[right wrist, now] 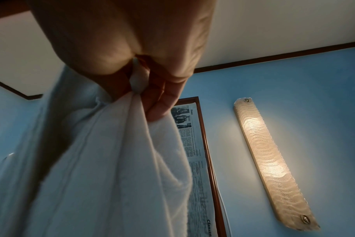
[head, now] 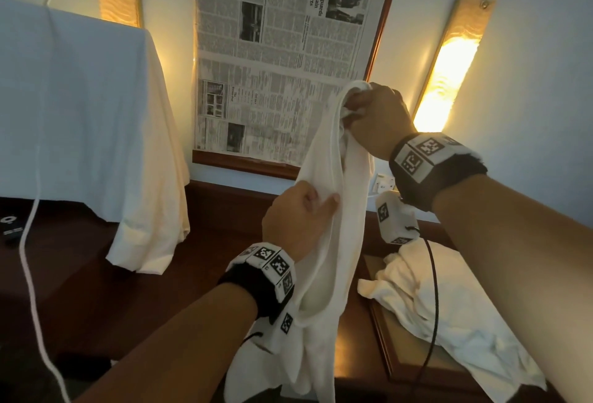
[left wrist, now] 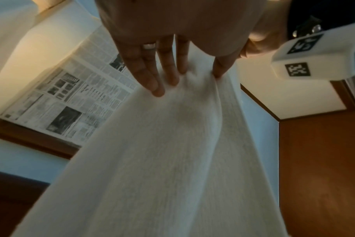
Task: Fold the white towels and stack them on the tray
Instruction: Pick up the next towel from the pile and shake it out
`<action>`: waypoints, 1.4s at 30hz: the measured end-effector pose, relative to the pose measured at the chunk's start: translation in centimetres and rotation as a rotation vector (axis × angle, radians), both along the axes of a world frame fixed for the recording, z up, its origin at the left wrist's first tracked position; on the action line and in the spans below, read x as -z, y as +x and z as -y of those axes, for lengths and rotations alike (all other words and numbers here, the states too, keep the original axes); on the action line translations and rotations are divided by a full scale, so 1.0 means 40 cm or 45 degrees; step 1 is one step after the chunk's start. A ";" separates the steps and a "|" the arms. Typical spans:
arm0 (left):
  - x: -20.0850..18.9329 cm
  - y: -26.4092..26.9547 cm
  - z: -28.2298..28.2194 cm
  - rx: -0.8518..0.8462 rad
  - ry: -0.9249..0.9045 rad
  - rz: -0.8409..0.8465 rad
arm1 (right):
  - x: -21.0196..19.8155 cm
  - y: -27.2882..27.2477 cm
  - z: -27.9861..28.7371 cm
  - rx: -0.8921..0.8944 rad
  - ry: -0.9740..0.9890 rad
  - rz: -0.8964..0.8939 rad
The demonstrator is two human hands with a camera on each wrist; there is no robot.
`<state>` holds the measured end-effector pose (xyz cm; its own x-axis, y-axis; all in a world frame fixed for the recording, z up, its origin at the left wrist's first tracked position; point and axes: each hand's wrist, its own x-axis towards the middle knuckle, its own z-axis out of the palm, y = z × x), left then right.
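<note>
A white towel (head: 333,210) hangs in the air in front of me, bunched lengthwise. My right hand (head: 369,110) grips its top end, fingers curled round the cloth; the right wrist view shows the towel (right wrist: 116,160) pinched in that fist (right wrist: 144,89). Lower down, my left hand (head: 305,210) pinches the towel's left edge between thumb and fingers; in the left wrist view the fingers (left wrist: 152,77) lie on the towel (left wrist: 172,152). Another crumpled white towel (head: 449,306) lies on the wooden tray (head: 380,322) at the right.
A dark wooden table (head: 192,274) stands below. A white cloth (head: 96,113) is draped over something at the left. A framed newspaper (head: 272,65) and two wall lamps (head: 449,59) are on the blue wall. A white cable (head: 29,258) hangs at the left.
</note>
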<state>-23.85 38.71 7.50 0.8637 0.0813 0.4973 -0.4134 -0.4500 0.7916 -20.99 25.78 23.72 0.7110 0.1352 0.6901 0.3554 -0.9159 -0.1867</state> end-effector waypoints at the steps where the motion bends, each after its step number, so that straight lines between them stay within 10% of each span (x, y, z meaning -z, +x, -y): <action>1: -0.005 -0.003 0.001 -0.036 0.058 0.026 | -0.001 -0.001 -0.001 0.000 -0.009 -0.002; 9: -0.002 0.008 -0.022 -0.157 0.636 -0.069 | -0.006 -0.006 -0.006 0.080 -0.048 -0.002; 23: 0.154 0.017 -0.395 -0.323 0.825 -0.635 | 0.047 0.050 0.075 0.381 -0.051 -0.183; 29: 0.159 -0.006 -0.475 0.093 0.771 -0.254 | 0.076 0.075 0.122 0.525 -0.048 -0.255; 36: 0.120 -0.024 -0.584 -0.258 0.812 -0.374 | 0.145 0.089 0.147 0.538 0.040 -0.389; 42: 0.034 0.008 -0.613 -0.372 0.177 -0.024 | 0.127 0.070 0.151 0.412 0.319 -0.594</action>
